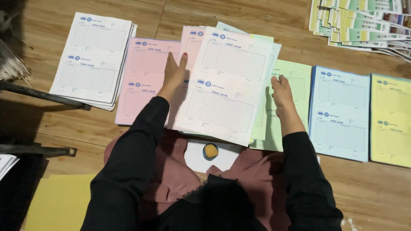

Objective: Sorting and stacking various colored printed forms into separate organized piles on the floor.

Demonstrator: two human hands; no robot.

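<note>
I look down at a wooden floor with piles of printed forms. My left hand (pixel 174 73) lies flat, fingers together, on the pink pile (pixel 139 81) and at the left edge of a fanned set of sheets (pixel 227 85) with a white form on top. My right hand (pixel 281 92) pinches the right edge of that fanned set, over the green pile (pixel 295 81). Pink, blue and green sheets stick out from under the white top sheet.
A white pile (pixel 92 57) lies far left, a blue pile (pixel 340 111) and a yellow pile (pixel 390 117) to the right. Fanned coloured leaflets (pixel 364 23) fill the top right. A small round pot (pixel 210 151) sits on my lap; yellow card (pixel 58 203) lower left; dark metal bars (pixel 43 96) left.
</note>
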